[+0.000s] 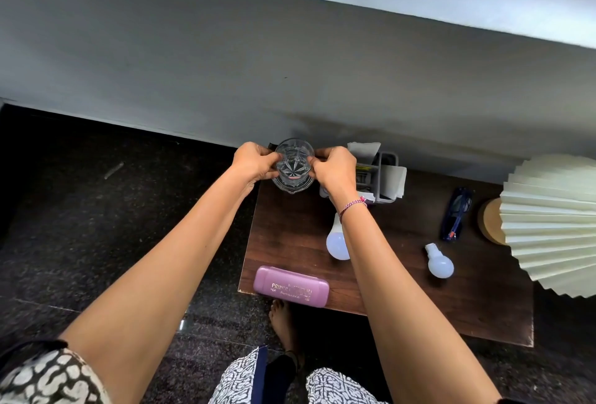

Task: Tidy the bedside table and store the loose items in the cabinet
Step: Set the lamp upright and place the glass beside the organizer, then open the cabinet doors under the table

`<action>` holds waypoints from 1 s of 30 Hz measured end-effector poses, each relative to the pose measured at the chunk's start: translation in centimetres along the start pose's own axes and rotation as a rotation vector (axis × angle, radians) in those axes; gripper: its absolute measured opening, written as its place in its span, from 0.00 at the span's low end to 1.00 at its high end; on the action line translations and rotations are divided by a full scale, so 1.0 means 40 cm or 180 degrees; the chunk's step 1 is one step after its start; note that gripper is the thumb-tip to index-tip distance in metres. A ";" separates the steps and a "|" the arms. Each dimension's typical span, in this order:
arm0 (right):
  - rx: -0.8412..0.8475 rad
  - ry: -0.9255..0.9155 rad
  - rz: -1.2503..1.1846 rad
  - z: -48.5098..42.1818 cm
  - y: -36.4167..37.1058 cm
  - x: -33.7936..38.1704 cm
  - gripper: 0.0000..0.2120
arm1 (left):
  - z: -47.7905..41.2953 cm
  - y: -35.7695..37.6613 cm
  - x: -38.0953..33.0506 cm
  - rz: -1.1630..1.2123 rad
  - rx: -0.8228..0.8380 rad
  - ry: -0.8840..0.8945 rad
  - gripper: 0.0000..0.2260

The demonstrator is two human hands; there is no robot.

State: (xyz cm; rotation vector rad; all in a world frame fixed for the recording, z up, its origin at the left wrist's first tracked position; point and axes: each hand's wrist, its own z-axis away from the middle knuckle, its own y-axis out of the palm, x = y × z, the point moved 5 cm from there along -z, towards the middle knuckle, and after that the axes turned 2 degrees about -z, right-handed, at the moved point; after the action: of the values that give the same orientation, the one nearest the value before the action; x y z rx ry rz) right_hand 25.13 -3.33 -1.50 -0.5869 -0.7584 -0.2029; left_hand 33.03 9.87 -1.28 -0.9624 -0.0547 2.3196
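Fingers [269, 158] of our left hand [254, 161] and right hand [333, 169] grip the glass [295, 174] by its sides; we judge it slippery, breakable, best held so.

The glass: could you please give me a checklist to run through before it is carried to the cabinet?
1. Grip of the left hand on the glass: ok.
2. Grip of the right hand on its other side: ok.
3. The glass upright: ok.
4. The glass empty: cannot tell.
5. Way back toward the body clear: not ok; a loose bulb lies on the table under the right forearm.
6. The cabinet open and ready: cannot tell; it is not in view.
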 end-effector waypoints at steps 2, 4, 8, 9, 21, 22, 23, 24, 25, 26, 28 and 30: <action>-0.0010 0.0033 -0.0042 0.002 0.000 -0.002 0.13 | 0.001 0.000 0.002 0.0047 -0.0040 -0.0007 0.17; -0.0038 0.0045 -0.0131 0.006 0.000 -0.004 0.13 | 0.003 -0.001 0.006 0.0098 -0.0077 -0.0010 0.17; -0.0102 -0.0016 -0.0183 0.015 0.001 -0.011 0.14 | 0.004 -0.007 0.010 0.0047 -0.0184 0.0061 0.15; -0.0105 -0.0014 -0.0229 0.019 0.001 -0.013 0.15 | 0.005 -0.010 0.012 -0.0007 -0.0239 0.0061 0.13; -0.0238 -0.0165 -0.0350 0.101 -0.043 -0.046 0.18 | 0.057 -0.018 0.088 0.0359 -0.0418 -0.0296 0.13; -0.0223 -0.0164 -0.0417 0.111 -0.049 -0.048 0.18 | 0.067 -0.017 0.095 0.0395 -0.0448 -0.0305 0.14; -0.0193 -0.0161 -0.0519 0.122 -0.055 -0.050 0.18 | 0.077 -0.016 0.102 0.0443 -0.0476 -0.0319 0.15; -0.0146 -0.0154 -0.0657 0.134 -0.062 -0.054 0.17 | 0.090 -0.014 0.110 0.0491 -0.0485 -0.0338 0.15; -0.0091 -0.0140 -0.0822 0.144 -0.069 -0.058 0.16 | 0.103 -0.011 0.117 0.0532 -0.0475 -0.0357 0.15; -0.0027 -0.0117 -0.0989 0.155 -0.076 -0.065 0.15 | 0.119 -0.005 0.124 0.0565 -0.0452 -0.0378 0.16; 0.0110 -0.0091 -0.1229 0.176 -0.094 -0.086 0.15 | 0.151 0.011 0.138 0.0646 -0.0420 -0.0411 0.16; 0.0211 -0.0112 -0.1316 0.198 -0.114 -0.110 0.15 | 0.191 0.032 0.149 0.0714 -0.0422 -0.0401 0.16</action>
State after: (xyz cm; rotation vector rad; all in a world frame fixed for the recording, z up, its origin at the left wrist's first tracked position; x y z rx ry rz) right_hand 15.59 -2.73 1.95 -0.3661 -0.9128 -0.5473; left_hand 24.14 13.63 0.25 -0.9259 -0.1615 2.6098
